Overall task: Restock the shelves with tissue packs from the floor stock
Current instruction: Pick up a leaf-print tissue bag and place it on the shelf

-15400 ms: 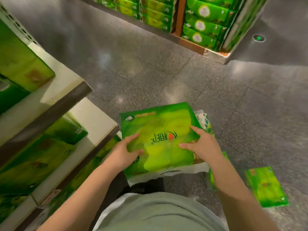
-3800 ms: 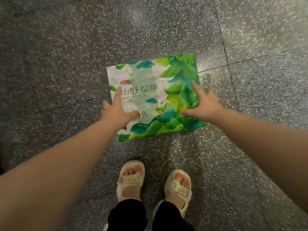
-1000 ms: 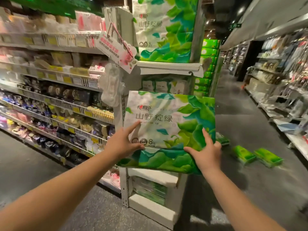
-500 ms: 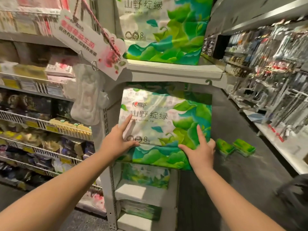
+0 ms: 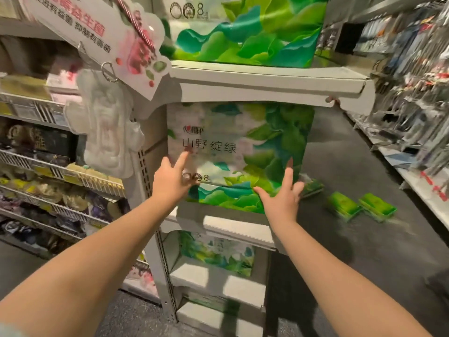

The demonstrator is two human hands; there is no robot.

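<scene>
My left hand [image 5: 171, 182] and right hand [image 5: 281, 199], fingers spread, press flat against the tissue pack [image 5: 239, 152] standing upright on the middle shelf [image 5: 233, 223], just under the upper shelf [image 5: 267, 83].

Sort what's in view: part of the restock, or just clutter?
Job:
- left hand and right hand, fingers straight, on the green leaf-print tissue pack
- white cardboard display shelf
- small bright green packs on the floor

Bystanders:
- pink hanging promo sign
- white sample pad
- wire shelves of goods
</scene>
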